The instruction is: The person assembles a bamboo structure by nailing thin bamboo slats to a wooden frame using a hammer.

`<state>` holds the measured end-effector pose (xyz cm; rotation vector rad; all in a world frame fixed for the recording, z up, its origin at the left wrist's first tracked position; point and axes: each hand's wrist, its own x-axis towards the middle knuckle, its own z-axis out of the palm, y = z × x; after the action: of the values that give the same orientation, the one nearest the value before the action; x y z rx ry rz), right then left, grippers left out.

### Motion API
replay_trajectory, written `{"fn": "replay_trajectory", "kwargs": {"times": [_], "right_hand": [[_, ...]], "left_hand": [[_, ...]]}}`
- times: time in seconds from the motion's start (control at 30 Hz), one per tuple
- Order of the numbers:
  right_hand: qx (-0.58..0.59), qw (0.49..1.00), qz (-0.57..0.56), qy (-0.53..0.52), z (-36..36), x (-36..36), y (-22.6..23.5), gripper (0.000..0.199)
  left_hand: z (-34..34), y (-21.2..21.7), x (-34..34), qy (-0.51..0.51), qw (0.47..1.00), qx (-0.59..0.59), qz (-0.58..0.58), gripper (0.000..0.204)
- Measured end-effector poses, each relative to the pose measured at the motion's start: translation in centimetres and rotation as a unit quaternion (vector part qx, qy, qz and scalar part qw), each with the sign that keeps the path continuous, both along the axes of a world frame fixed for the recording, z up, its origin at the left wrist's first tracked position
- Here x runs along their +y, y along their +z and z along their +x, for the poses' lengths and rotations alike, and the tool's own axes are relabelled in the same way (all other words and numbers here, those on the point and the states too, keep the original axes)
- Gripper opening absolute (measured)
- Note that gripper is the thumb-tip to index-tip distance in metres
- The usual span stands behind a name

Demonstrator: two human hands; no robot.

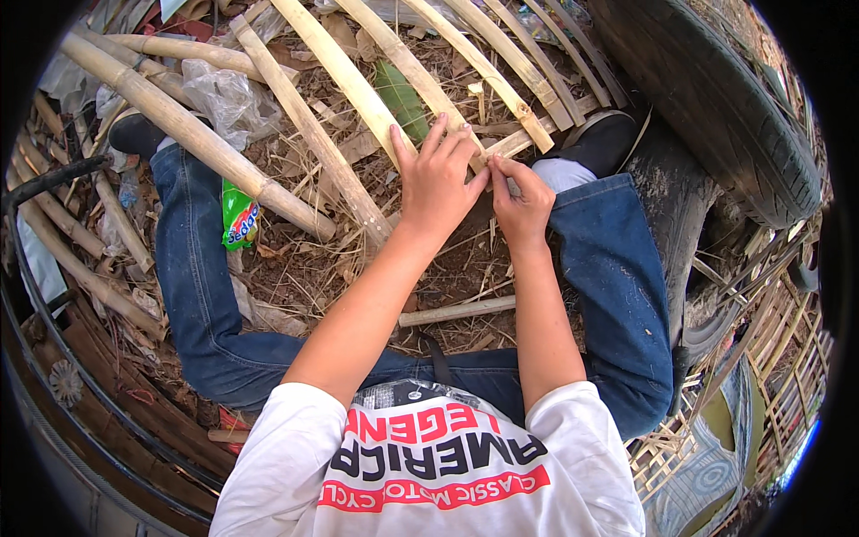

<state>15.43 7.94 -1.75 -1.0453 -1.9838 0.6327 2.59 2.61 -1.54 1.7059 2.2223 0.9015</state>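
Several split bamboo slats (344, 76) fan out ahead of me. On the right, their near ends meet a short bamboo crosspiece (519, 141). My left hand (436, 179) lies across two slats, its fingers stretched and apart and its thumb pointing toward the right hand. Beside it my right hand (523, 199) is closed in a pinch at the crosspiece's left end, where a slat meets it. Whatever lies between those fingertips is too small to make out. A green leaf (401, 100) shows between the slats just beyond my left hand.
A thick bamboo pole (197, 134) slants across the left. Black tyres (716, 98) stand at the right, close to my shoe. Clear plastic (234, 100) and a green packet (239, 215) lie among dry litter. Black metal bars (98, 421) curve along the left; woven bamboo (787, 358) is at the right.
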Motion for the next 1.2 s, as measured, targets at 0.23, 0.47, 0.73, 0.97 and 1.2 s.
{"fn": "replay_trajectory", "kwargs": {"times": [0.23,0.47,0.73,0.97,1.2], "right_hand": [[-0.008,1.000,0.000,0.012,0.2,0.0,0.1,0.010],[0.002,1.000,-0.001,0.022,-0.2,0.3,0.2,0.012],[0.022,1.000,-0.002,0.011,0.0,0.1,-0.4,0.013],[-0.036,0.999,0.006,0.031,-0.1,0.1,0.2,0.012],[-0.042,0.997,0.039,0.045,-0.1,0.1,0.1,0.017]], "left_hand": [[-0.2,1.3,0.2,0.002,0.999,0.025,-0.027,0.028],[-0.6,-0.6,0.4,-0.041,0.997,-0.048,0.044,0.028],[-0.4,-0.4,0.2,-0.039,0.997,-0.049,0.050,0.031],[-0.5,-0.6,0.1,-0.042,0.997,-0.037,0.058,0.026],[-0.5,-0.2,0.0,-0.054,0.998,-0.005,0.040,0.025]]}}
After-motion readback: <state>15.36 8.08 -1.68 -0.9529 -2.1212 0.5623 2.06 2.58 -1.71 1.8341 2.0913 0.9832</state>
